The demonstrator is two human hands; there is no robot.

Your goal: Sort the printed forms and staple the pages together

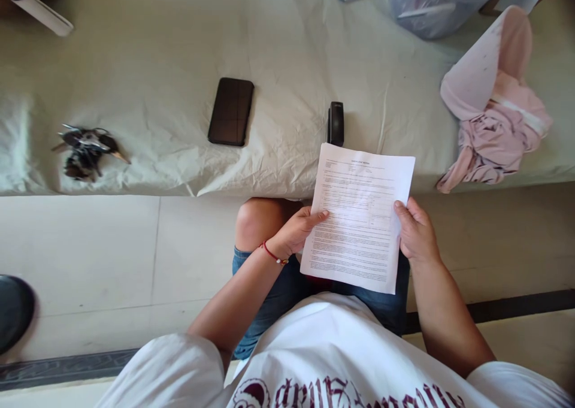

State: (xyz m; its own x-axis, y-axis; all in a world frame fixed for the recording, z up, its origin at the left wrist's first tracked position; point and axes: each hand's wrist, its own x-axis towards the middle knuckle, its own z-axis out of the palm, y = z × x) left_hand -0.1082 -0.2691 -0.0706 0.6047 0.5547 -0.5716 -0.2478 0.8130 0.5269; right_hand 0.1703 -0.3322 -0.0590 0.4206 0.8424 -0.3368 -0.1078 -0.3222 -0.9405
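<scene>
Far left on the bed [157,54], near its front edge: a bunch of keys [85,150]. Further right, a dark phone [230,111] lying flat, well back from the edge. Below the edge, left hand [294,231], red bracelet at the wrist, fingers pinching the left margin of a printed sheet [359,216]. Just above the sheet's top edge, a small black stapler [335,123] on the bed. Right hand [417,231] gripping the sheet's right margin, thumb on top. Sheet over the lap, top overlapping the bed's front edge. Far right, crumpled pink cloth [494,120].
</scene>
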